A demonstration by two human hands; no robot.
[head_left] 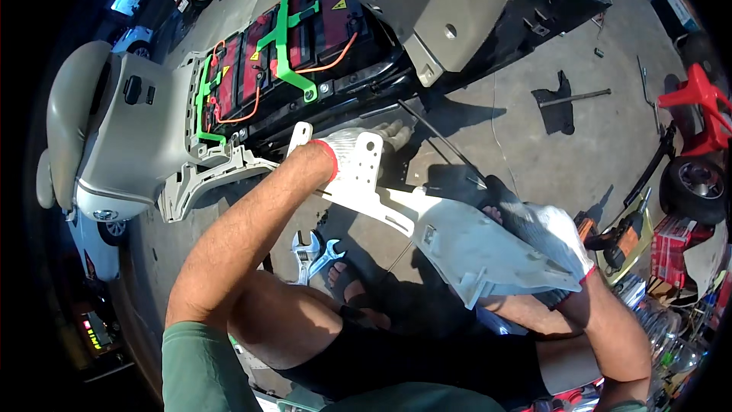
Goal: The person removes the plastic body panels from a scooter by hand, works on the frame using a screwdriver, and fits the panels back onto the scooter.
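Note:
A pale grey-white plastic panel (484, 248), probably a scooter body panel, slants over my lap, with tabs and holes at its upper left end. My right hand (553, 233), in a white and grey work glove with a red cuff, is closed on its right edge. My left hand (362, 146), gloved alike, reaches between two of the panel's tabs toward the scooter's lower frame. Its fingers are stretched out and partly in shadow; the tab hides part of the palm. Just beyond lies a battery pack (248, 69) with red-and-black tops, green brackets (286, 38) and orange cables.
Two wrenches (306, 252) lie near my foot. A beige scooter seat and body section (145, 114) stands at left. On the floor at right are a bar on a black cloth (560, 101), a cordless drill (624, 240), a red stool (698, 103) and a wheel (695, 179).

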